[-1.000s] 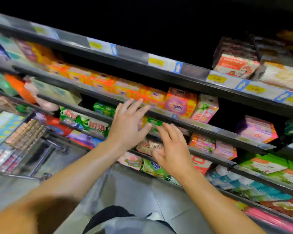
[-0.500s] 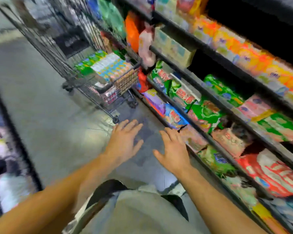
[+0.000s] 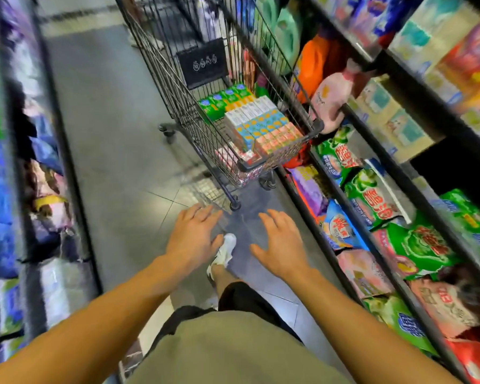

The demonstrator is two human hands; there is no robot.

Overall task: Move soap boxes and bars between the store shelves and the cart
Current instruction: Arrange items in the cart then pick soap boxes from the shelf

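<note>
Cardboard soap boxes (image 3: 263, 126) stacked in far wire cart (image 3: 277, 164), likely light, stiff, best gripped across flat sides; left hand (image 3: 191, 239) and right hand (image 3: 280, 245) near, fingers spread, holding nothing

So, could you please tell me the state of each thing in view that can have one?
left hand: open, fingers spread, holding nothing
right hand: open, fingers spread, holding nothing
shopping cart: standing in the aisle beside the shelves, loaded
soap boxes: stacked in neat rows in the cart
pink bottle: tilted at the shelf edge
green detergent bags: lying on the shelf
</note>
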